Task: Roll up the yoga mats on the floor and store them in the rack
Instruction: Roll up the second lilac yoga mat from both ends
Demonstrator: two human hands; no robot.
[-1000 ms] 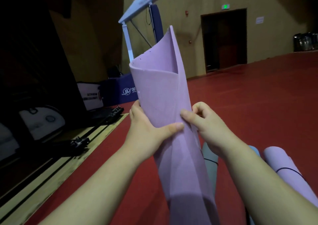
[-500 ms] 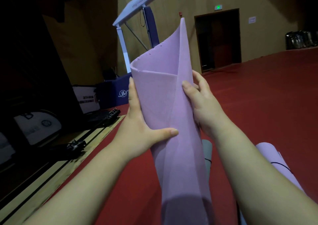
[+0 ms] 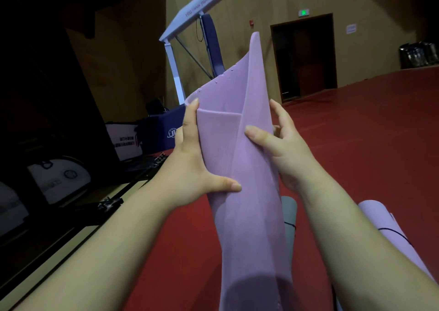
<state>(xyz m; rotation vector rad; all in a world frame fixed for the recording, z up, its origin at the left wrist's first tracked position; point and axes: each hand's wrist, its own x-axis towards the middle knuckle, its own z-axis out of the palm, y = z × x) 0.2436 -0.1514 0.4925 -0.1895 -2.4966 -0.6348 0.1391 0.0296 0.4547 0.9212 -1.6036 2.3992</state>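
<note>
Gray rolled mat and lilac rolled mat on floor below right hand — purple mat, loosely rolled, upright between both hands. Left hand grips its side, right hand pinches the outer flap.

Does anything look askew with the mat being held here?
Yes. The purple mat, gripped upright by the left hand and right hand, is rolled unevenly: it flares open at the top, and one corner sticks up in a point above the rest of the rim.

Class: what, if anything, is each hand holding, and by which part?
The loosely rolled purple foam yoga mat, near its top: left hand wraps its left side, right hand pinches its right edge.
</note>
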